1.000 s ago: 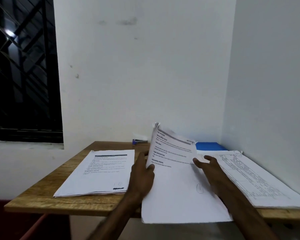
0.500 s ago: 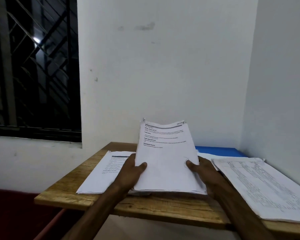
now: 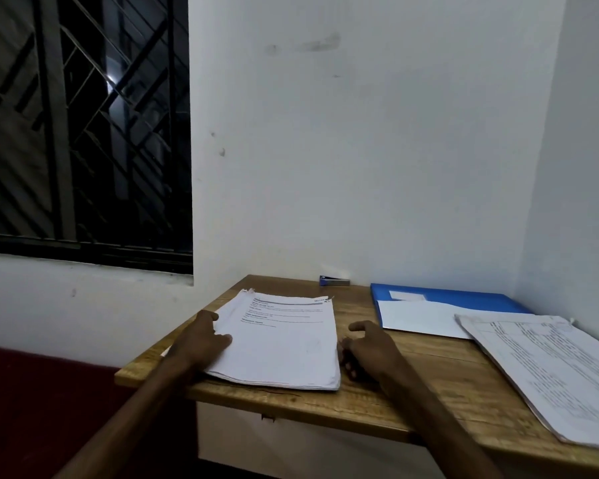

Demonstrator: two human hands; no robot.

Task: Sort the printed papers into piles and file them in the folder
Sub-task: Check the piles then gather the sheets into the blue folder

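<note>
White walls meet in a corner, with one barred window (image 3: 83,133). The wooden table (image 3: 429,385) carries two paper stacks, a right pile (image 3: 550,371) and a left pile (image 3: 284,340). The blue folder (image 3: 464,299) bears one white sheet (image 3: 419,318) (inside or atop, unclear). The left hand (image 3: 201,340) rests relaxed on the left pile; the right hand (image 3: 369,347), loosely curled and empty, sits beside it.
</note>
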